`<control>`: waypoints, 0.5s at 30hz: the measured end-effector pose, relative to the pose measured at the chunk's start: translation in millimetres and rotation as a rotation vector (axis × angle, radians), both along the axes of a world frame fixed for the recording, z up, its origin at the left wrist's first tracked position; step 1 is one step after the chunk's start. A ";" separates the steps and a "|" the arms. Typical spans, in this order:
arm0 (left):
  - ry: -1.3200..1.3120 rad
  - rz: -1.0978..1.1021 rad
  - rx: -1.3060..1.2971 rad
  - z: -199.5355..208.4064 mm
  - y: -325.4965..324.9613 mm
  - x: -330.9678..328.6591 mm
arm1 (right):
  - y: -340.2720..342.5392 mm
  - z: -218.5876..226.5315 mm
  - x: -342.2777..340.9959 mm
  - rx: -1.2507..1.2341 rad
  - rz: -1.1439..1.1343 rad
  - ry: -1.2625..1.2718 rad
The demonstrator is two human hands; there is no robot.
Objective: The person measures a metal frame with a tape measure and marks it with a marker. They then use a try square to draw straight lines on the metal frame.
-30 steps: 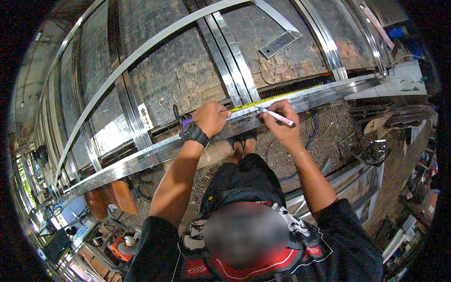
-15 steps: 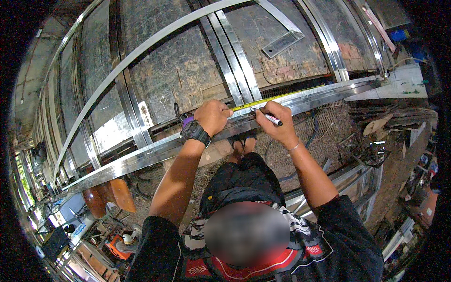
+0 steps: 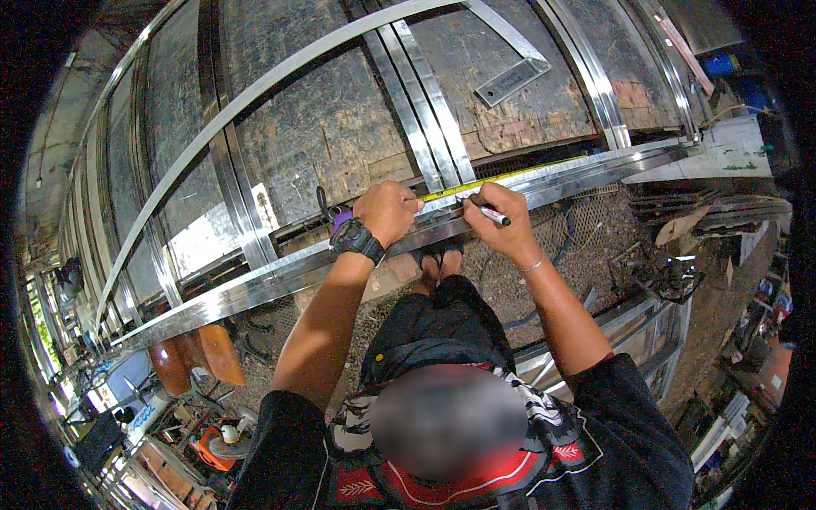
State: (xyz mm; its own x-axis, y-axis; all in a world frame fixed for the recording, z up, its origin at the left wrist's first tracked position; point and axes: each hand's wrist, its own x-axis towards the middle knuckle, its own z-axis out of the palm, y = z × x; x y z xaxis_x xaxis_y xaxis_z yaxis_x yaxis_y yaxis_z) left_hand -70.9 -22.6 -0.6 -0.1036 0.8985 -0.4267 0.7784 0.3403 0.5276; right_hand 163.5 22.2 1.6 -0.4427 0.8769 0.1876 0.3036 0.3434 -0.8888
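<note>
A yellow tape measure blade (image 3: 510, 178) lies stretched along a long shiny metal bar (image 3: 280, 269) that crosses in front of me. My left hand (image 3: 387, 212), a black watch on its wrist, is closed round the tape measure at the bar; part of a purple case (image 3: 342, 214) peeks out behind it. Just right of it, my right hand (image 3: 503, 228) pinches a white and black marker pen (image 3: 495, 216). The pen's tip end points toward the bar beside the tape, and my fingers partly hide it.
Metal frames with several crossbars (image 3: 421, 110) cover the worn dark work surface (image 3: 314, 110). A metal square (image 3: 513, 81) rests on it ahead. Rusty mesh and gravel lie below. An orange machine (image 3: 211, 448) stands at lower left, stacked sheets (image 3: 722, 212) at right.
Both hands keep their grips at nearly the same place. My left hand and the tape have shifted very slightly to the right.
</note>
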 end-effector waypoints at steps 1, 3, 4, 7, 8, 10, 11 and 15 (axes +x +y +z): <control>0.002 -0.005 0.003 0.2 0.0 0.0 | -0.7 0.2 1.1 -0.031 -0.010 0.009; 0.003 -0.013 0.004 2.2 0.0 0.6 | -1.7 0.0 3.5 -0.065 -0.037 0.010; 0.004 -0.017 0.004 3.4 0.0 0.7 | -2.1 -0.9 4.9 -0.067 -0.054 0.003; -0.010 0.023 -0.002 2.3 -0.7 1.7 | -2.6 0.2 4.5 -0.048 -0.063 0.002; -0.010 0.018 -0.009 2.0 -0.8 1.0 | -2.7 0.9 4.3 -0.038 -0.058 0.005; -0.010 0.007 -0.022 3.1 0.6 0.2 | -4.0 2.3 5.7 -0.057 -0.062 0.001; -0.013 0.013 -0.025 3.6 0.6 0.4 | -4.7 2.9 6.2 -0.067 -0.064 -0.001; -0.019 0.010 -0.001 2.3 0.0 -0.6 | -7.2 3.5 5.1 -0.085 -0.086 0.044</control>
State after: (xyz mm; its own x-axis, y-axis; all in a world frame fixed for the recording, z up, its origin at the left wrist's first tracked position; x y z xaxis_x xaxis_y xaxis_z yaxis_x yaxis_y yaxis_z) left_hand -71.6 -22.6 1.8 -0.1040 0.8971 -0.4295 0.7650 0.3481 0.5418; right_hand 168.6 15.0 5.1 -0.3583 0.9247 0.1284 0.2891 0.2407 -0.9266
